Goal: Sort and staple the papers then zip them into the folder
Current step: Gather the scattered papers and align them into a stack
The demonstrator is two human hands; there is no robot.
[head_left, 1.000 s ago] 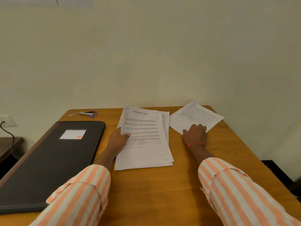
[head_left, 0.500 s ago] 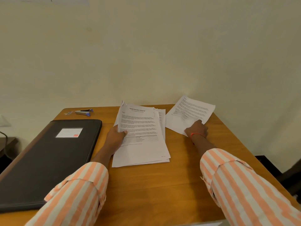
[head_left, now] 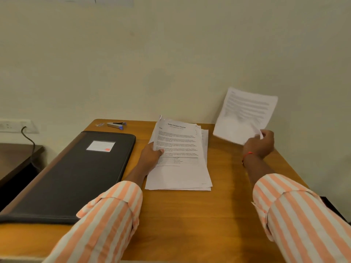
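- Papers come first: the stack of papers (head_left: pixel 180 158) lies in the middle of the bench (head_left: pixel 180 215), straight ahead of you, with its pages fanned unevenly along the right and bottom edges.
- Your left hand (head_left: pixel 151 158) grips the stack at its left edge. The thumb lies over the top page, and the other fingers are tucked out of sight beneath. Hold firmly there so the pile does not slide as you sort.
- The black folder (head_left: pixel 76 173) lies flat and closed to the left, apart from the stack. Leave it for now.
- Further out, your right hand (head_left: pixel 259 144) pinches the lower corner of a loose sheet (head_left: pixel 245 114), fingers curled on it. The sheet is off the bench, tilted up and blurred.
- A one-corner pinch will likely let the sheet flop or crease. Check its heading, decide which set it belongs to, then lay it down square rather than dropping it.
- Farthest away, the stapler (head_left: pixel 116 125) sits at the back edge behind the folder, beside a small item I cannot make out. Tap each set's edges flush before you reach for it.
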